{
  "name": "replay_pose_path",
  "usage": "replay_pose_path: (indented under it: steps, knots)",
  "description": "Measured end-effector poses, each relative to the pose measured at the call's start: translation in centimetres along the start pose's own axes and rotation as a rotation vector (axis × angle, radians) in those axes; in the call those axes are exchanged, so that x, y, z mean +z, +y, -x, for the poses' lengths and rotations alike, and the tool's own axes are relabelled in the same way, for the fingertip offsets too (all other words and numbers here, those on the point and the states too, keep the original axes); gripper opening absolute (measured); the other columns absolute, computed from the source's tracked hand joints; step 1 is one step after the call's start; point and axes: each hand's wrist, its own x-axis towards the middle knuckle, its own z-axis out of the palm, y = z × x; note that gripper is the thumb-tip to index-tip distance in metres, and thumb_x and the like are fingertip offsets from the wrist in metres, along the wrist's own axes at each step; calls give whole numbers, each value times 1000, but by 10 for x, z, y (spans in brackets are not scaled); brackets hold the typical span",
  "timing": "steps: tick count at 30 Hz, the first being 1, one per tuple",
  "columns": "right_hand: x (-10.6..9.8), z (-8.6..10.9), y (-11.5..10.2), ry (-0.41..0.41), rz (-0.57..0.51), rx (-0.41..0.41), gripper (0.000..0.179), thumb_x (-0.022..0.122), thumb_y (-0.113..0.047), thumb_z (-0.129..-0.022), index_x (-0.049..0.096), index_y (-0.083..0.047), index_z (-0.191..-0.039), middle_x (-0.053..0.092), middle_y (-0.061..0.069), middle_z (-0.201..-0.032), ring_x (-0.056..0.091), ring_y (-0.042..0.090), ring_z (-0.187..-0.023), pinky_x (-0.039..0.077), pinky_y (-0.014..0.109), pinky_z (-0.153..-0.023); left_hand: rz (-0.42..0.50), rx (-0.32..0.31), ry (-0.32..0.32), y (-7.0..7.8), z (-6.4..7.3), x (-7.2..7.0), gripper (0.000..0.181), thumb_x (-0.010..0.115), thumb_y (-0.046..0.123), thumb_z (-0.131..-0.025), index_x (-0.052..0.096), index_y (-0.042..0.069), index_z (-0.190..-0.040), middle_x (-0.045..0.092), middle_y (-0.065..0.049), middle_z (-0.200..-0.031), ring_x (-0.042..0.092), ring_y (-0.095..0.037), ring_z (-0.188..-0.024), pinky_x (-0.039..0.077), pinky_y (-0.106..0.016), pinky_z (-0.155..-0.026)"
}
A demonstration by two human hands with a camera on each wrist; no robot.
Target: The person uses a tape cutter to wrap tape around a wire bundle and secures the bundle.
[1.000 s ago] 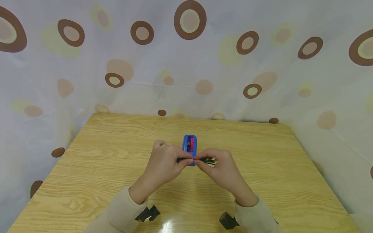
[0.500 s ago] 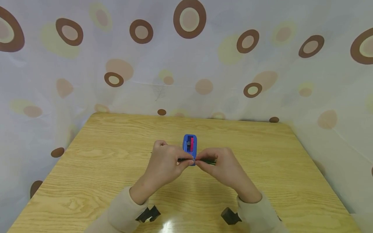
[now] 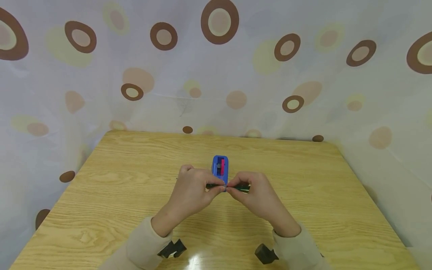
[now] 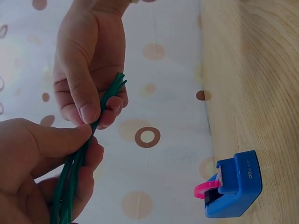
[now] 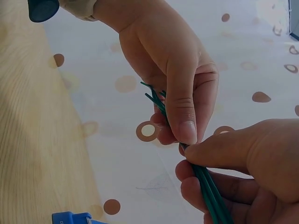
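Observation:
A bundle of thin green strands [image 4: 70, 179] lies crosswise between both hands over the middle of the table. My left hand [image 3: 190, 191] pinches it between thumb and fingers, and its cut-looking ends show past that hand in the right wrist view. Thumb tip to thumb tip with it, my right hand [image 3: 260, 193] pinches the same bundle; loose ends [image 4: 120, 79] stick out past this hand. A small pale bit shows where the thumbs meet. Just beyond the hands stands a blue tape dispenser [image 4: 247, 186] with a pink reel [image 4: 206, 189], partly covered by them in the head view.
The wooden table [image 3: 135, 157] reaches back to a patterned curtain [image 3: 256, 86] that hangs behind and along both sides. Black wrist cameras sit at the pale sleeves [image 3: 140, 245], close above the near part of the table.
Both hands keep their pinch, with small shifts only. The strand ends by the right hand look bunched closer than a second ago. The tape dispenser has stayed put.

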Motion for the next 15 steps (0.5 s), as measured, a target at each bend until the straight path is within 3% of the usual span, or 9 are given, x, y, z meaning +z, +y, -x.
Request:
replay_pose_path:
  steps: [15]
  knots:
    - [1,4,-1,14,51,-65,11,76,-1,-85,75,-13,-84,71,-5,-86,66,8,-79,56,30,-74,59,-22,-42,3,0,-4,5,79,27,-85,82,25,-89,73,14,-82,62,-3,-69,39,-47,-82]
